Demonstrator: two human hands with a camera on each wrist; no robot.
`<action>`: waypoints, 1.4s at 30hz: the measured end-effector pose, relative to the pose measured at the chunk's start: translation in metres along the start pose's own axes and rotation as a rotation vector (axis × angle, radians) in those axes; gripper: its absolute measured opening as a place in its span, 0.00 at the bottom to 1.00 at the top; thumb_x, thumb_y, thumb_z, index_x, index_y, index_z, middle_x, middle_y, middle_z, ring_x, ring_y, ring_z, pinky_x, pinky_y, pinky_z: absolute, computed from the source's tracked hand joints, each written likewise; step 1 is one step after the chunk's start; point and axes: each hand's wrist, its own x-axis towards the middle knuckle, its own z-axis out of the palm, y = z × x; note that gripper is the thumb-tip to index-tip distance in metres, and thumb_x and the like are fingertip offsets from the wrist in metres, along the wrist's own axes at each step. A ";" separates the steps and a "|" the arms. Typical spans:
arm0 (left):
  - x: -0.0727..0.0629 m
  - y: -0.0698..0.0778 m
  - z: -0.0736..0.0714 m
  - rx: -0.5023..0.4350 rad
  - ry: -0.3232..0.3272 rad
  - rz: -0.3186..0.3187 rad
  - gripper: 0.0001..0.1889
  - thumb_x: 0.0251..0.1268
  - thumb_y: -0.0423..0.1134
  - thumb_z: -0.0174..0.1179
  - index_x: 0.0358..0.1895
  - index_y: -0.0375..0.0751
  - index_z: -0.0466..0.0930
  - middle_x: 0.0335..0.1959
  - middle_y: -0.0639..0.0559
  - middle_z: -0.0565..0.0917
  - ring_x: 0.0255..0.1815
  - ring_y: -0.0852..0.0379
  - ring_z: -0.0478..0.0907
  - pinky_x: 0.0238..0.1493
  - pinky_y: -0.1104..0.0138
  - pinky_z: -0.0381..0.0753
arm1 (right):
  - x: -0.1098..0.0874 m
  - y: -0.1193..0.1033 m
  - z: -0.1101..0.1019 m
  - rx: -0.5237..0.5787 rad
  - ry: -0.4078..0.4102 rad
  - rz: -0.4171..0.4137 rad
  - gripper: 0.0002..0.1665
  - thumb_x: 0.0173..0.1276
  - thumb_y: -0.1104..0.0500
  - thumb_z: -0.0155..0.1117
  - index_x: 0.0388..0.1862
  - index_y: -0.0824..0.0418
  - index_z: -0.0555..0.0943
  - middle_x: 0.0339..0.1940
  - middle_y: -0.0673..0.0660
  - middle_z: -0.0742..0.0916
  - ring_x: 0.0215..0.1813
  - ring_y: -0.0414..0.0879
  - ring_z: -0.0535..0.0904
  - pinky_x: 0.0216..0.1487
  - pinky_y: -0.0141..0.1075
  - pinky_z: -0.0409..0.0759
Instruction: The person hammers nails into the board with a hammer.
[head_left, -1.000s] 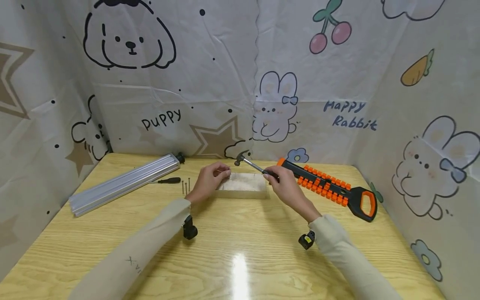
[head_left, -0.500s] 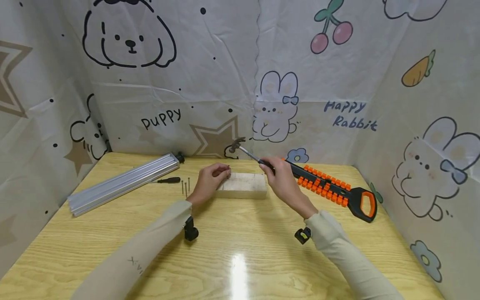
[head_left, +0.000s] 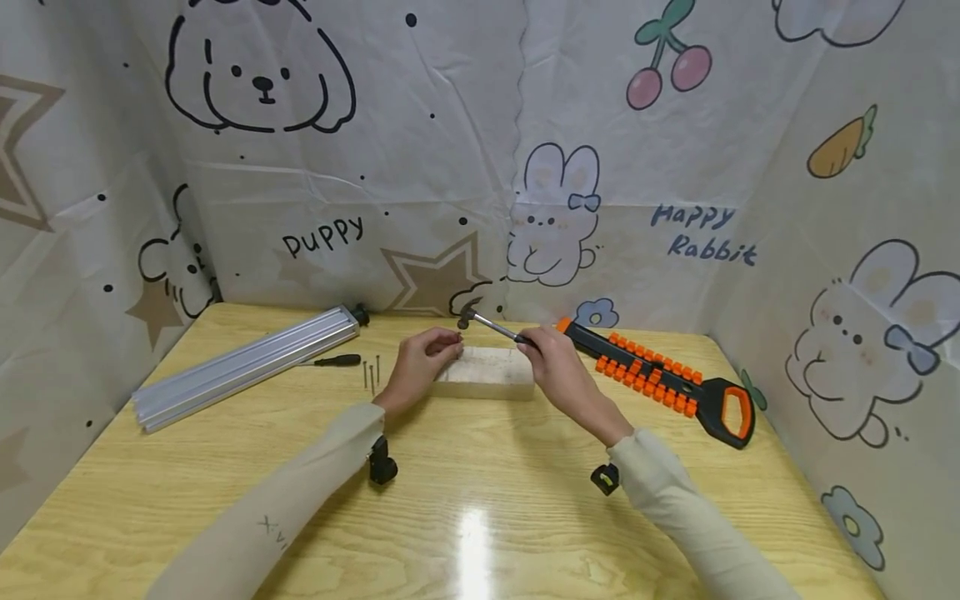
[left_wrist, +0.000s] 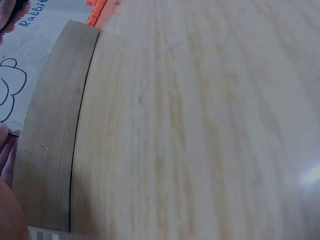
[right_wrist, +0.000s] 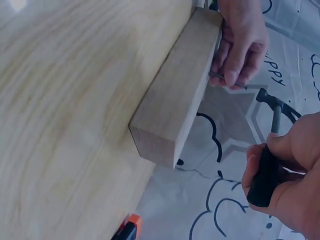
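A pale wooden block (head_left: pixel 487 372) lies on the table in front of the person. At its left end the left hand (head_left: pixel 423 357) pinches a nail (right_wrist: pixel 227 80), held upright against the block's top face in the right wrist view. The right hand (head_left: pixel 558 367) grips a claw hammer (head_left: pixel 487 323) by its black handle. The hammer's dark head (right_wrist: pixel 270 99) is just above the nail's free end, apart from it. In the left wrist view, the block (left_wrist: pixel 57 125) fills the left side and only part of the left hand (left_wrist: pixel 9 210) shows.
Several loose nails (head_left: pixel 372 373) lie left of the block, near a screwdriver (head_left: pixel 339 361) with a black handle. A long silver metal case (head_left: pixel 247 367) lies at the left. A black and orange toothed holder (head_left: pixel 645 367) lies at the right; a printed curtain (head_left: pixel 450 167) hangs behind.
The hammer rose with the right hand, then came back down and slightly left, its head now closer over the nail. The left hand keeps its pinch on the nail at the same spot.
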 end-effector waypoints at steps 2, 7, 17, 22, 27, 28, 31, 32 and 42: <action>0.000 -0.001 -0.001 0.003 -0.002 0.009 0.13 0.73 0.30 0.65 0.55 0.26 0.84 0.49 0.36 0.89 0.49 0.43 0.88 0.52 0.72 0.85 | 0.001 0.000 -0.002 0.003 0.008 -0.007 0.07 0.78 0.68 0.62 0.47 0.70 0.85 0.41 0.63 0.87 0.39 0.53 0.81 0.40 0.45 0.83; 0.002 -0.005 -0.002 0.035 -0.011 0.031 0.13 0.74 0.33 0.65 0.55 0.28 0.84 0.48 0.40 0.89 0.48 0.47 0.88 0.53 0.70 0.86 | 0.001 0.003 -0.006 0.008 -0.060 0.066 0.08 0.79 0.67 0.62 0.49 0.71 0.85 0.43 0.64 0.87 0.39 0.52 0.81 0.40 0.45 0.82; 0.001 -0.003 -0.003 0.035 -0.021 0.001 0.12 0.74 0.32 0.65 0.54 0.30 0.84 0.48 0.41 0.89 0.50 0.47 0.88 0.54 0.70 0.85 | 0.000 0.012 -0.006 0.070 -0.140 0.112 0.11 0.80 0.65 0.62 0.54 0.71 0.85 0.43 0.63 0.87 0.38 0.49 0.81 0.40 0.43 0.82; 0.001 -0.004 -0.004 0.034 -0.018 0.004 0.11 0.74 0.32 0.65 0.54 0.30 0.84 0.49 0.40 0.89 0.51 0.47 0.88 0.54 0.70 0.85 | 0.007 0.011 -0.006 0.086 -0.154 0.112 0.11 0.80 0.65 0.61 0.54 0.70 0.84 0.42 0.62 0.87 0.36 0.47 0.79 0.37 0.41 0.81; 0.001 -0.004 -0.004 0.010 -0.022 -0.012 0.12 0.74 0.31 0.65 0.54 0.28 0.83 0.50 0.38 0.88 0.52 0.44 0.88 0.53 0.72 0.84 | 0.014 0.008 -0.007 0.054 -0.111 0.071 0.09 0.80 0.66 0.60 0.52 0.70 0.84 0.41 0.62 0.87 0.36 0.49 0.79 0.37 0.42 0.80; 0.001 -0.005 -0.004 0.006 -0.023 -0.014 0.12 0.74 0.31 0.65 0.54 0.27 0.83 0.50 0.38 0.88 0.52 0.43 0.87 0.53 0.72 0.84 | 0.015 0.007 -0.009 0.044 -0.085 0.055 0.09 0.80 0.66 0.60 0.52 0.70 0.84 0.42 0.63 0.87 0.37 0.50 0.80 0.39 0.44 0.81; 0.001 -0.006 -0.003 0.002 -0.025 -0.013 0.12 0.74 0.31 0.65 0.54 0.26 0.83 0.51 0.36 0.88 0.53 0.43 0.87 0.52 0.73 0.84 | 0.017 0.001 -0.015 0.047 0.007 0.014 0.09 0.80 0.66 0.60 0.52 0.70 0.83 0.44 0.64 0.86 0.41 0.54 0.81 0.41 0.47 0.82; 0.001 -0.007 -0.003 0.001 -0.024 -0.010 0.12 0.74 0.31 0.65 0.54 0.26 0.83 0.52 0.35 0.88 0.53 0.42 0.87 0.52 0.73 0.84 | 0.018 0.000 -0.016 0.056 0.036 0.005 0.10 0.80 0.66 0.60 0.53 0.70 0.83 0.46 0.64 0.86 0.43 0.54 0.81 0.42 0.48 0.83; 0.003 -0.003 -0.001 0.014 -0.027 0.000 0.11 0.73 0.30 0.66 0.52 0.25 0.83 0.49 0.37 0.89 0.51 0.43 0.88 0.52 0.71 0.85 | 0.010 0.005 -0.002 -0.045 -0.080 0.004 0.08 0.79 0.68 0.60 0.49 0.71 0.85 0.41 0.63 0.86 0.39 0.52 0.80 0.40 0.45 0.82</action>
